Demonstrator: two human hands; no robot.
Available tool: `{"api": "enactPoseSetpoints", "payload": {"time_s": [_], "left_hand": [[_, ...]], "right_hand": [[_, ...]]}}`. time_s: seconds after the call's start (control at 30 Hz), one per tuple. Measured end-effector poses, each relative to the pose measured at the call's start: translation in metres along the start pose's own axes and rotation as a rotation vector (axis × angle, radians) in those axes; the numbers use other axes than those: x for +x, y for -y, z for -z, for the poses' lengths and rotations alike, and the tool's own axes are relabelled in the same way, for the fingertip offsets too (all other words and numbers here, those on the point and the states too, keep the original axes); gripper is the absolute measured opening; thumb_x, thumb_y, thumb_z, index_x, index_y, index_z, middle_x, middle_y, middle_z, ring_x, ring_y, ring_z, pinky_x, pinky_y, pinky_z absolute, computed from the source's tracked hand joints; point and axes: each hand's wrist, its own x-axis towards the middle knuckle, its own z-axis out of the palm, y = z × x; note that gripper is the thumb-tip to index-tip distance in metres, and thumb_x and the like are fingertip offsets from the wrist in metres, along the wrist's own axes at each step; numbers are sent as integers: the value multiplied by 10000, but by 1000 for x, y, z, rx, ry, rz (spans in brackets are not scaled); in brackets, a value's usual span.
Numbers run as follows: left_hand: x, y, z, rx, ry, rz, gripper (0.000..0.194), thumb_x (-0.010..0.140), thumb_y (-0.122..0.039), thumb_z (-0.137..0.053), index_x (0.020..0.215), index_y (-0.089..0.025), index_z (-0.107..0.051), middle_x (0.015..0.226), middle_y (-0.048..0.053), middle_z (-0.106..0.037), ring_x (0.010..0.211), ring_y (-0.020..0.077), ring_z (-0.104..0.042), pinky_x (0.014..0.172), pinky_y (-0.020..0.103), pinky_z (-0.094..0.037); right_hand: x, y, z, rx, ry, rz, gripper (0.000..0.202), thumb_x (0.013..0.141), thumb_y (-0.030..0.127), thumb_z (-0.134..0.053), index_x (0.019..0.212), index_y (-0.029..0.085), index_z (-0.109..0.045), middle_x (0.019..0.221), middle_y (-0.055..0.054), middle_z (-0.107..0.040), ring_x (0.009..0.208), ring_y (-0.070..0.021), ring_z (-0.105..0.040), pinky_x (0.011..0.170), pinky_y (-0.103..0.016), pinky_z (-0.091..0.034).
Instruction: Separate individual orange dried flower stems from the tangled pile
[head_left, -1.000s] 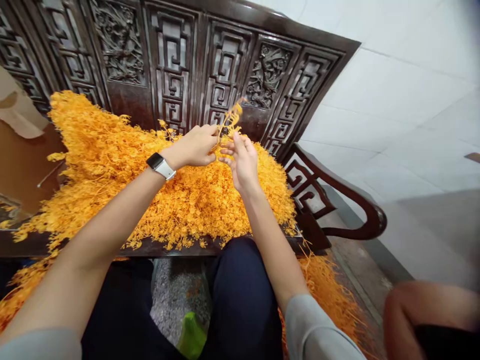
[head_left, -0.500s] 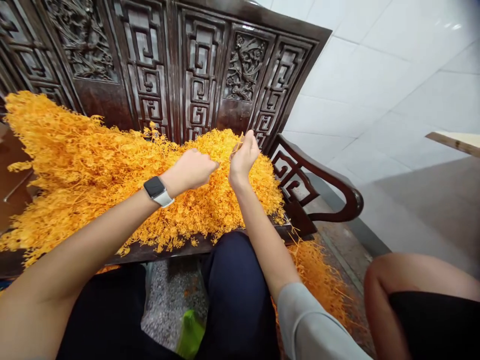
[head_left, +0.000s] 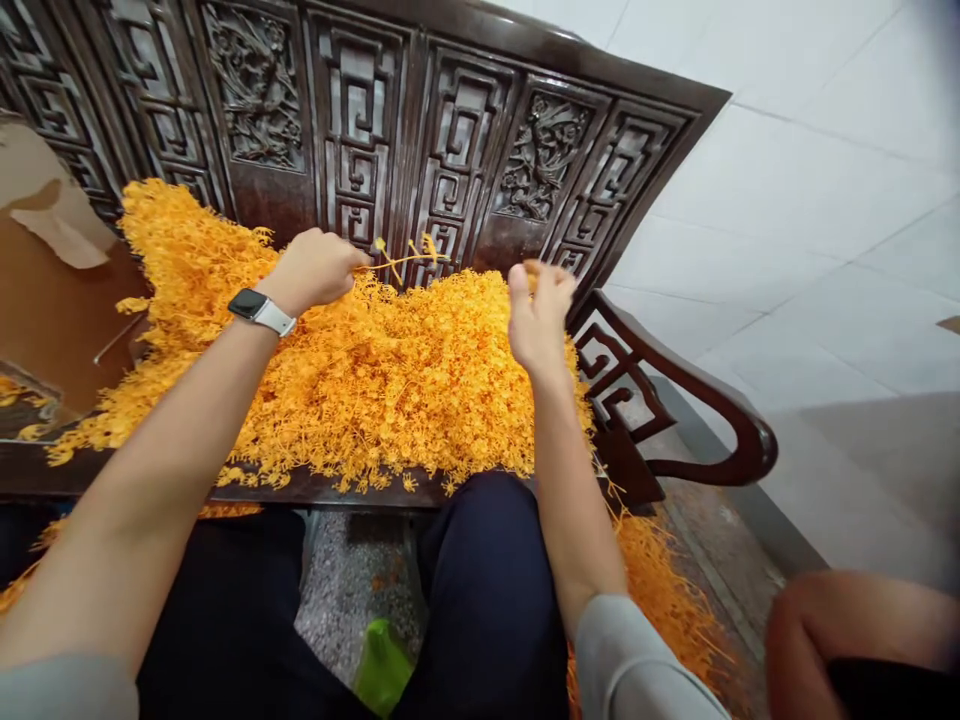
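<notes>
Above the heap: a thin orange sprig [head_left: 405, 262] is pinched in the left hand [head_left: 315, 268], its tip pointing toward the right hand [head_left: 538, 318].
Right hand: fingers curled loosely; a pinched bit cannot be told.
Heap: orange sprigs [head_left: 390, 380] are spread over the worktop [head_left: 315, 490], below both hands.

A dark carved wooden bench [head_left: 420, 110] with fretwork back panels and a curved armrest [head_left: 697, 420] fills the upper view. At far left — a brown cardboard box [head_left: 52, 300]. White floor tiles [head_left: 810, 180] spread to the right. Below lie a speckled grey floor [head_left: 349, 590], a green plastic scrap [head_left: 382, 665] — and another person's bare knee [head_left: 847, 630] at lower right.
</notes>
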Motion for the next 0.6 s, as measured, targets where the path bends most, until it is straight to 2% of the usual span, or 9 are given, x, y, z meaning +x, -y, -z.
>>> {"api": "enactPoseSetpoints", "payload": {"time_s": [0.03,0.1,0.17,0.23,0.3,0.37,0.47,0.53,0.6], "left_hand": [[2,-5,1,-21,-39,-36,273,907,-83,-549,919,-207,-792,741,47,-679,799,177,-571,778,385,-395],[7,-18,2,-48,-98,-95,251,887,-73,-564,822,-201,-770,731,58,-680,789,192,-601,818,408,-408],[11,-34,2,-75,-146,-156,243,887,-71,-585,774,-203,-755,735,55,-686,807,203,-632,874,422,-422],[13,-51,3,-101,-179,-223,236,893,-77,-616,753,-211,-751,725,41,-685,833,205,-646,915,420,-431],[12,-65,5,-122,-205,-280,236,896,-78,-641,745,-221,-752,711,31,-681,856,205,-649,938,412,-433],[11,-75,6,-134,-226,-318,245,890,-64,-652,734,-225,-753,704,30,-680,871,209,-649,940,407,-429],[11,-80,6,-116,-236,-356,268,851,-17,-645,698,-214,-744,688,42,-677,864,226,-645,894,413,-418],[13,-79,2,-85,-224,-383,268,826,-1,-632,686,-205,-735,679,51,-682,845,236,-643,846,415,-405],[16,-76,-5,-62,-202,-399,248,826,-18,-625,697,-200,-733,688,60,-699,832,245,-648,806,417,-393]], "right_hand": [[-3,-5,-8,-26,79,-13,835,915,948,-361,1142,204,-665,1326,-197,-585,1312,-363,-560,1135,-642,-446],[-10,-5,-19,47,160,1,788,963,897,-349,1172,205,-665,1319,-194,-623,1296,-338,-584,1128,-588,-459],[-15,7,-23,180,230,49,640,1037,787,-376,1163,227,-658,1160,-131,-692,1102,-260,-656,979,-461,-520],[-16,22,-24,251,316,100,529,1060,721,-439,1086,238,-653,1000,-67,-693,920,-203,-642,842,-380,-497],[-17,31,-25,245,434,148,505,1057,702,-486,924,234,-619,850,-23,-633,794,-170,-574,759,-349,-439],[-20,31,-27,234,542,160,566,1061,702,-480,754,228,-512,702,13,-507,674,-144,-468,686,-340,-372],[-25,26,-29,299,538,146,628,1068,705,-458,667,233,-354,634,36,-359,591,-122,-345,613,-333,-300],[-28,28,-27,303,474,199,623,1080,682,-454,665,236,-323,629,37,-343,573,-116,-320,589,-329,-285],[-30,39,-21,210,477,307,595,1099,630,-458,670,237,-336,604,42,-327,539,-110,-299,563,-332,-265]]}}
